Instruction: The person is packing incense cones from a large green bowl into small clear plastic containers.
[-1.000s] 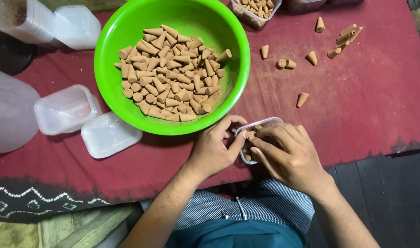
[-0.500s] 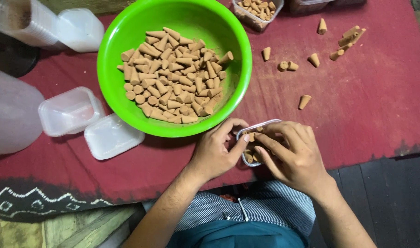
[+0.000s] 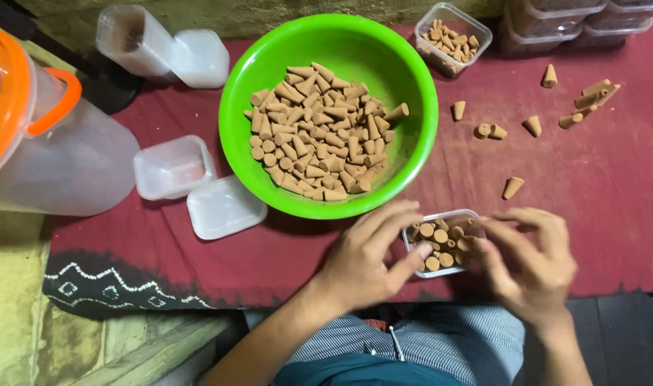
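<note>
The green bowl (image 3: 329, 114) serves as the landmark here, heaped with tan incense cones (image 3: 319, 132). Just below its lower right rim sits a small clear box (image 3: 444, 239) on the red cloth (image 3: 612, 186), packed with cones standing on end. The left hand (image 3: 362, 261) grasps the box's near left side, thumb pressed to its front corner and fingers curled along the far edge. The right hand (image 3: 534, 261) cups the box's right end, fingers bent over the rim; whether it pinches a cone I cannot tell (the fingertips hide it).

Compared with a second ago, both hands sat tight over the box, covering nearly all of it; now they have spread apart, and the rows of cones inside show plainly. I judge that the box is close to full.

Left of the bowl lie an empty clear box (image 3: 173, 166) and a lid (image 3: 225, 207) touching each other, and further left a frosted jug with an orange lid (image 3: 33, 129). Right of the bowl, loose cones (image 3: 534, 121) lie scattered, and a filled box (image 3: 454, 39) stands at its upper right.
</note>
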